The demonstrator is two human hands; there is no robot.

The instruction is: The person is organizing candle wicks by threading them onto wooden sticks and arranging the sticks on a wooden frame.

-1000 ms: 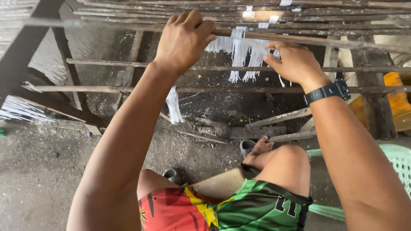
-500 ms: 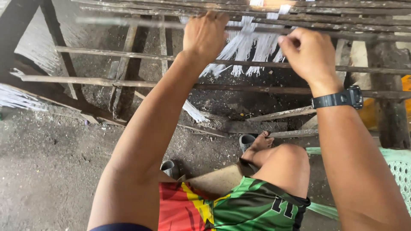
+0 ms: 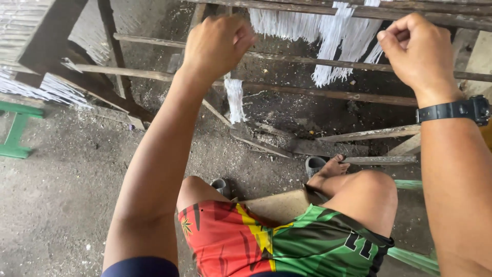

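White strands [image 3: 338,38] are already draped in a bunch over the top wooden rail [image 3: 307,7], and a smaller tuft [image 3: 236,100] hangs lower; bare rail remains alongside. The left hand [image 3: 218,43] and right hand [image 3: 417,48] are closed into fists just before the strands; whether fibre is pinched inside cannot be told. The rail's upper part is cut off.

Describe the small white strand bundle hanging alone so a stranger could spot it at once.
Start at the wooden frame of horizontal slats. Below the left hand hangs one short white bundle. Unlike the wide white fringe draped from the top slat, it dangles singly and lower.
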